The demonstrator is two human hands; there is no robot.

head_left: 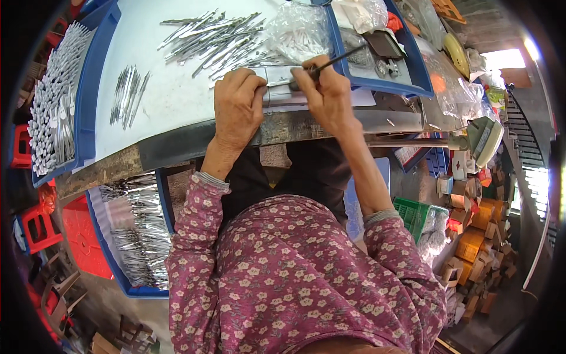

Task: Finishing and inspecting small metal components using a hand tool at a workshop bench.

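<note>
At the table's front edge, my left hand (239,106) is closed, its thumb and fingers pinching one end of a thin silvery metal strip (279,83). My right hand (329,97) is closed round a dark tool with a slim black shaft (345,57) that sticks out to the upper right; its exact kind is unclear. The tool's dark end meets the strip's right end. Just beyond my hands, a loose pile of slim silvery metal pieces (218,38) lies on a white sheet (168,82). A smaller bundle of such pieces (128,94) is farther left.
A blue tray (88,88) of white-tipped sticks stands at the left. Another blue tray (386,88) at the right holds plastic bags and a dark box. Below the table's left side, a blue bin (132,291) contains shiny metal pieces. A green crate (411,215) is at the lower right.
</note>
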